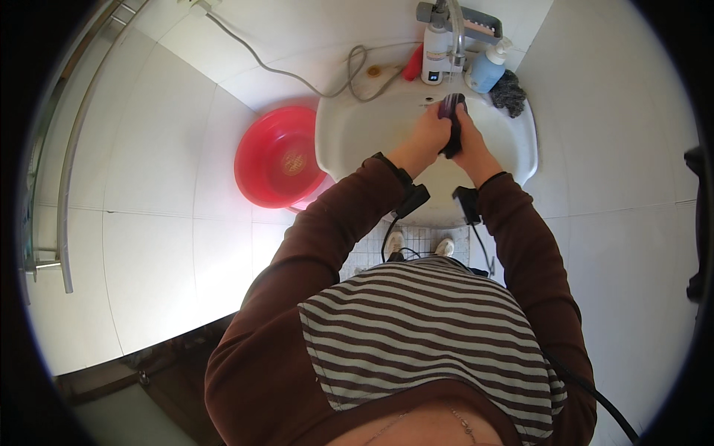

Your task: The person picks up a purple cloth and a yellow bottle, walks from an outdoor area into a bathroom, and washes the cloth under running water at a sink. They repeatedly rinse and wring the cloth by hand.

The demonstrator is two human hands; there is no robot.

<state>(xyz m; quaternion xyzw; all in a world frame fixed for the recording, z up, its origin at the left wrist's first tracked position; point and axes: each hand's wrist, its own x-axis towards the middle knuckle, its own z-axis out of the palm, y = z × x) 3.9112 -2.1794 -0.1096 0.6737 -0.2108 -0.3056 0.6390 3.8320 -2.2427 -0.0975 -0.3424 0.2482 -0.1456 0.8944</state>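
Both of my hands meet over a white washbasin (379,128), close under the faucet (457,39). My left hand (427,136) grips a dark, glossy object (454,125) from its left side. On the other side my right hand (473,142) holds the same object, thumb along its edge. What the object is exactly, I cannot tell. Water appears to fall from the spout onto its top. Black devices with cables are strapped at both wrists.
A red plastic basin (279,159) stands left of the washbasin. Behind the bowl are a white electric water heater unit (434,56), a blue pump bottle (485,71), a dark mesh scrubber (508,93) and a grey cable (279,74). White walls flank both sides.
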